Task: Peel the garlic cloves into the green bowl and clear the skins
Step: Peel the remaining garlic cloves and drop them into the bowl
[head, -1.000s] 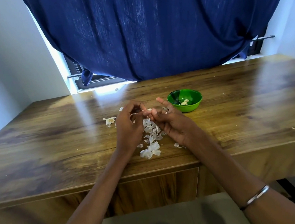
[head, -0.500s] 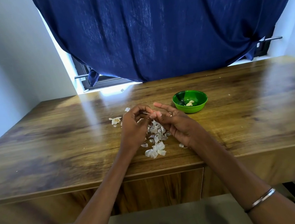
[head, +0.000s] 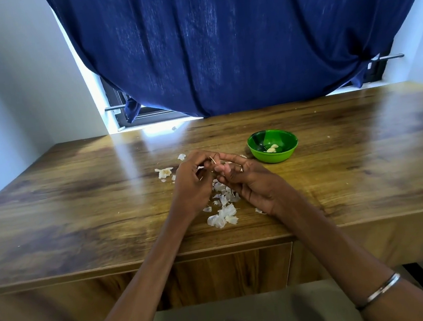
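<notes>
Peeling step: left hand (head: 191, 181) and right hand (head: 244, 180), left of green bowl (head: 272, 146), pinch garlic clove (head: 218, 169) over skins (head: 221, 209). Next: strip skin, drop clove into bowl.

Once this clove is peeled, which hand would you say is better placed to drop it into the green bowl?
Probably the right hand: the green bowl sits just beyond it, on its side.

Both bare forearms are reaching forward, converging. The left hand (head: 191, 181) is curling its fingers inward. The right hand (head: 247, 182) is meeting it fingertip to fingertip, its fingers bent.
</notes>
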A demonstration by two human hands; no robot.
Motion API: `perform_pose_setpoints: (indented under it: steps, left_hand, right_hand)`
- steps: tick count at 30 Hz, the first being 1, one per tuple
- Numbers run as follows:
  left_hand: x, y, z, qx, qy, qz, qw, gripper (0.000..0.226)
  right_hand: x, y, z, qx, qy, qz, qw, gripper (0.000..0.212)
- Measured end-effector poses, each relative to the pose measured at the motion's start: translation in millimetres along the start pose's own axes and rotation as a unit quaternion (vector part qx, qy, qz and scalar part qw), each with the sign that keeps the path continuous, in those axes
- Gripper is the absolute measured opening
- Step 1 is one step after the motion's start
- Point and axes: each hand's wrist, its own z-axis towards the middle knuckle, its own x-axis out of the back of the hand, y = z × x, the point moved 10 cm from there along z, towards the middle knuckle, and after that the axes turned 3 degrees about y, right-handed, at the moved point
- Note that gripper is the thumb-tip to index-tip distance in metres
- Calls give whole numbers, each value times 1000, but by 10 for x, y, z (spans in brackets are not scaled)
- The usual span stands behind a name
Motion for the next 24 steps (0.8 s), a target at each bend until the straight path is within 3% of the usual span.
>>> perform_pose_setpoints:
  steps: [10,22,24]
  left_hand:
    - [-31,72,3,-39,-14,4,999,12]
    - [19,146,-40,-64,61,13,996,2]
    - [-4,150,-36,-60,59,10,996,10]
  right_hand:
    - [15,66,45,-13,-3,2,1000,41]
    - [8,71,65,-13,-5,49,999,46]
    - [9,91,74,-19,-4,59,998,53]
